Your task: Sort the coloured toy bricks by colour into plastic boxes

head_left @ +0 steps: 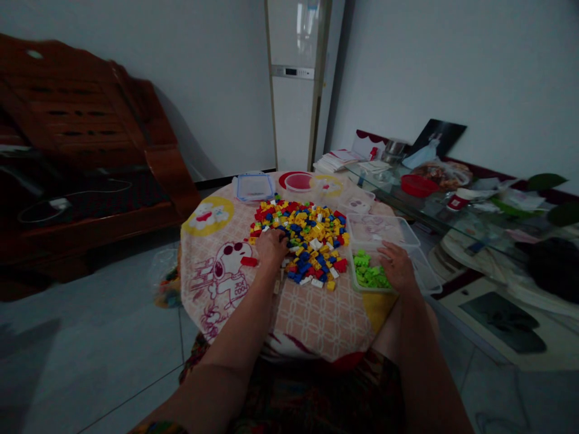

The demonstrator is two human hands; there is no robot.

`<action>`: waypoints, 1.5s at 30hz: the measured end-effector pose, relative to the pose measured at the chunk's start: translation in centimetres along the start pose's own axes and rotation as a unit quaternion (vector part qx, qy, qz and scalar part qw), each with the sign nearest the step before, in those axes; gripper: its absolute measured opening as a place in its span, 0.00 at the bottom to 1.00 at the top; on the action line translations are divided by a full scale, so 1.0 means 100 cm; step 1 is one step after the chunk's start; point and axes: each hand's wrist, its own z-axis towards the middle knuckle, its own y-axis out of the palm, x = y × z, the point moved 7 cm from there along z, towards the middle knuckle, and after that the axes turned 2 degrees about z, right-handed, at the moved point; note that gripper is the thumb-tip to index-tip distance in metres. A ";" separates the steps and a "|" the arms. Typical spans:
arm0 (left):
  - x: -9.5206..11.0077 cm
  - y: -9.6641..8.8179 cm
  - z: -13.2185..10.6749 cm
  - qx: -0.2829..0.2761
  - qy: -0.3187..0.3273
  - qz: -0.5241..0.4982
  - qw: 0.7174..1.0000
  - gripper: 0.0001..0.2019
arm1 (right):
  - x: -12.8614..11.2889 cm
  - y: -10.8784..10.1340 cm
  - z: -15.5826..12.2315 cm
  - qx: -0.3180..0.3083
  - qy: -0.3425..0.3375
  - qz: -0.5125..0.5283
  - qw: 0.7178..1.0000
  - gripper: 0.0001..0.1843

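Note:
A heap of small toy building bricks (pixel 312 229) in red, yellow, blue, white and green covers the middle of the round table. At the heap's left edge is my left hand (pixel 271 247), its fingers bent and drawn together among the bricks; what they pinch, if anything, is hidden. My right hand (pixel 397 265) is over the right side of a clear plastic box (pixel 371 289), fingers apart and slightly bent, with nothing visible in them. Bright green bricks (pixel 371 274) lie inside that box. A single red brick (pixel 248 261) rests on the cloth left of my left hand.
A patterned cloth (pixel 325 325) covers the table. A blue-rimmed lidded box (pixel 254 187) and a clear round tub (pixel 299 182) stand at the back. More clear containers (pixel 384 229) are at right. Beyond is a glass shelf with a red bowl (pixel 418 185) and paper cup (pixel 459 199).

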 end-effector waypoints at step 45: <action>0.042 -0.007 -0.016 0.024 0.092 -0.143 0.985 0.09 | 0.001 0.001 -0.001 0.003 -0.018 -0.014 1.000 0.16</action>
